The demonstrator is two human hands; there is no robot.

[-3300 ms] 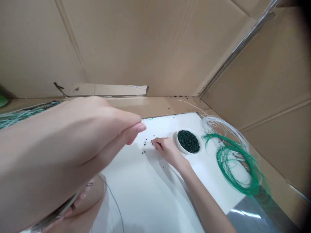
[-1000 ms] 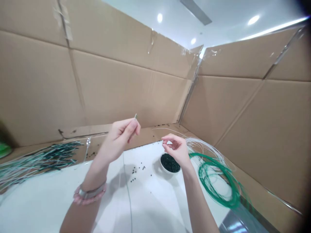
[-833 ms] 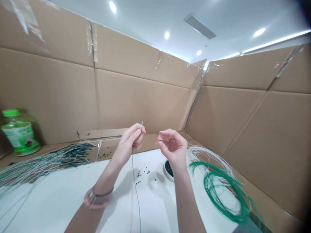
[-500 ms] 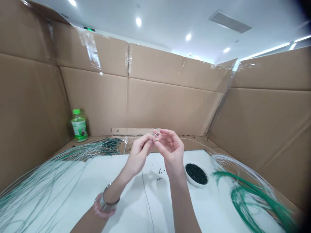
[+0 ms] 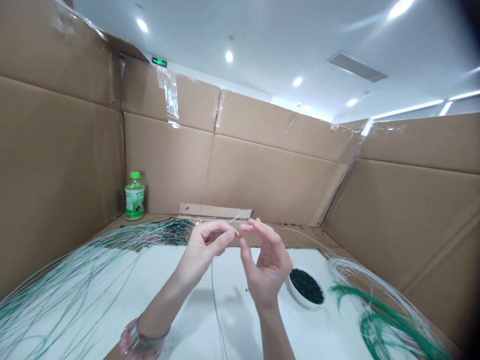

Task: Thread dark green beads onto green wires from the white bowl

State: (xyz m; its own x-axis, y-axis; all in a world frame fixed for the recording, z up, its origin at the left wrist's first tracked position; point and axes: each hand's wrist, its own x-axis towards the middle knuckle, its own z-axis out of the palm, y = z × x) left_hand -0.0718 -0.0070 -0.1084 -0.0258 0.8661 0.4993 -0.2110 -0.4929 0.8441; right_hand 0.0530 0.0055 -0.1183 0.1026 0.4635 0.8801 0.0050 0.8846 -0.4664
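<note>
Thumb and forefinger of my left hand (image 5: 210,245) are pinched on a thin string (image 5: 215,295); its short end sticks up past the fingertips and the long part hangs down over the white board (image 5: 180,310). Just to the right, my right hand (image 5: 267,260) has its thumb and fingers apart, with nothing visible between them. Its thumb tip is close to the left fingertips. A white bowl of small black pieces (image 5: 306,286) stands right of my right wrist.
Green and white strings with dark ends (image 5: 176,231) spread across the left side. Coils of green string (image 5: 390,305) and white string (image 5: 360,267) lie at the right. A green-capped bottle (image 5: 135,197) stands in the back left corner. Cardboard walls (image 5: 277,175) surround the board.
My right thumb and fingers have spread apart and moved slightly away from the left fingertips. The view has shifted, so both hands appear lower. My left hand still pinches the string.
</note>
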